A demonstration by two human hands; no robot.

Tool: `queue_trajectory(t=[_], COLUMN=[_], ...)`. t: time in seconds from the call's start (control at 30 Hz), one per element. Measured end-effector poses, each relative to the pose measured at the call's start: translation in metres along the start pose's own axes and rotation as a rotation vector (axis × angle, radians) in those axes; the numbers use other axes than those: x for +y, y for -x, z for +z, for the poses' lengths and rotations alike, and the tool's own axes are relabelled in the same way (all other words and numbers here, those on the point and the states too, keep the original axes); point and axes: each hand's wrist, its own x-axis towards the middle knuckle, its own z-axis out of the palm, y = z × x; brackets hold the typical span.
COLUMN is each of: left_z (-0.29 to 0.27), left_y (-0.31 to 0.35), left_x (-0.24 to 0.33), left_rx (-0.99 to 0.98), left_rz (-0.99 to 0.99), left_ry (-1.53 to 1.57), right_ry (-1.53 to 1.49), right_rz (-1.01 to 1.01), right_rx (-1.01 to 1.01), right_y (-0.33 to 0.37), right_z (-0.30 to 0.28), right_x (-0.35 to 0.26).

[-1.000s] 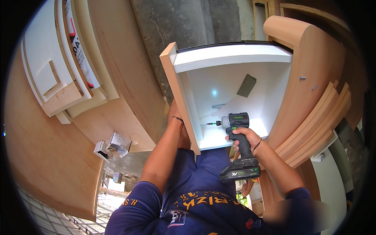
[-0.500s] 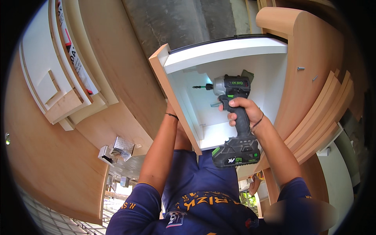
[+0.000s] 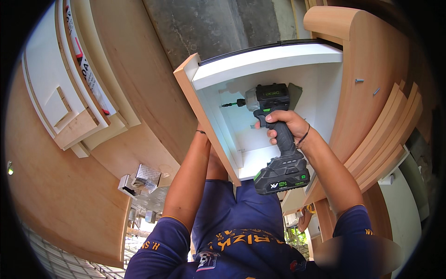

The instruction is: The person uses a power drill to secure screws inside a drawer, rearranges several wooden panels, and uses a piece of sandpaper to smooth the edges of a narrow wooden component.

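My right hand [image 3: 290, 123] grips a black-and-grey cordless driver [image 3: 284, 144] in an assembled, seemingly unfinished white wood-faced box [image 3: 269, 64]; my left hand [image 3: 200, 126] hides its grip.

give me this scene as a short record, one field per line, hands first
Right hand: wrapped around the handle of a cordless drill
Left hand: mostly hidden behind the wood-toned front panel; grip unclear
Bit: points toward the panel's inner side; contact unclear
Box: white-walled drawer
Inside box: flat grey-green piece, partly covered by the drill
Right side: two screws on a wood-toned surface, wood strips nearby
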Motion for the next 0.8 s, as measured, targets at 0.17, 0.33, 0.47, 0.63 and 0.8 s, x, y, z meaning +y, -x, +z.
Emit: queue_trajectory(t=[0.17, 0.33, 0.47, 0.63, 0.8], left_z=[0.001, 0.001, 0.002, 0.003, 0.001], left_y=[-0.004, -0.005, -0.005, -0.007, -0.008], left_x=[-0.003, -0.003, -0.003, -0.002, -0.001], left_rx=[-0.012, -0.024, -0.035, -0.042, -0.044], left_rz=[-0.017, -0.033, -0.042, -0.043, -0.042], left_ry=[0.005, 0.007, 0.007, -0.005, -0.014], right_ry=[0.003, 0.096, 0.123, 0.123, 0.128], right_rz=[-0.007, -0.012, 0.002, -0.006, -0.008], right_rx=[-0.024, -0.022, -0.042, -0.013, 0.0], right_y=[0.001, 0.0, -0.001, -0.003, 0.0], right_z=[0.001, 0.004, 0.004, 0.001, 0.004], right_x=[-0.004, -0.013, -0.017, -0.014, -0.013])
